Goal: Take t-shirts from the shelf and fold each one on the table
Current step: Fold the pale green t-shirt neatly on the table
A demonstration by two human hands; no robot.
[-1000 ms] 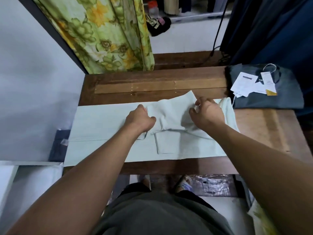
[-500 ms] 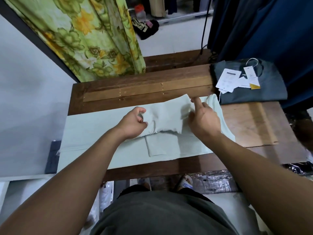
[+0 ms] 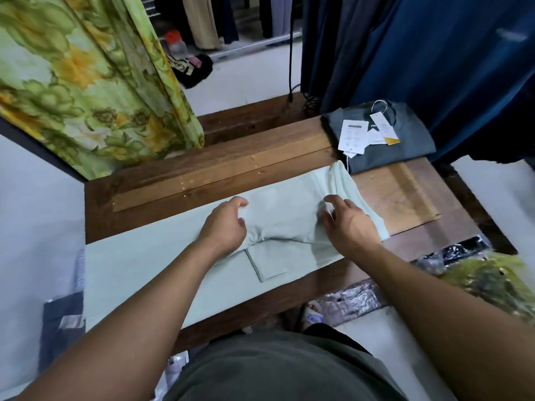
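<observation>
Because the pale green t-shirt (image 3: 179, 261) lies flat along the counter (image 3: 405, 192), you rest your left hand (image 3: 224, 227) and right hand (image 3: 348, 225), fingers loosely curled, on its folded-over flap, seemingly to flatten it.

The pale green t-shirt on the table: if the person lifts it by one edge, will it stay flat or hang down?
The pale green t-shirt would probably hang limp: it bunches into soft wrinkles beside the left hand. It likely weighs little, being thin cloth. Its left end already droops over the table edge.

Floral curtain (image 3: 95, 82), navy drapes (image 3: 434, 68) behind.
</observation>
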